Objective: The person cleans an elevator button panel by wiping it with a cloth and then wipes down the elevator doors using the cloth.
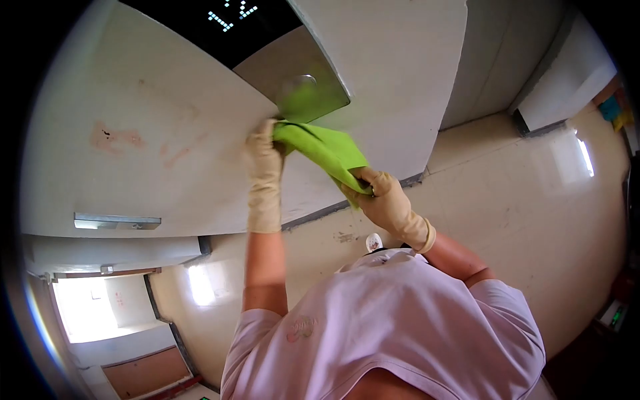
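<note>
A lime-green cloth (323, 150) is stretched between my two gloved hands, just below a metal wall panel. My left hand (265, 160), in a cream rubber glove, is closed on the cloth's upper left end, close to the panel's lower edge; its fingers are slightly blurred. Lower and to the right, my right hand (392, 207), gloved alike, grips the other end with the fingers curled into the fabric. The metal panel (280, 67) carries a round button (304, 81) and a dark display (220, 20) with lit characters. A green reflection shows on its steel face.
Reddish stains and a small hole mark the pale wall (127, 140). A metal-edged fixture (117, 221) sits on it to the left. Shiny beige tiles cover the floor (507, 193). A bright window (87, 310) is at lower left, and colourful items (617, 110) stand at far right.
</note>
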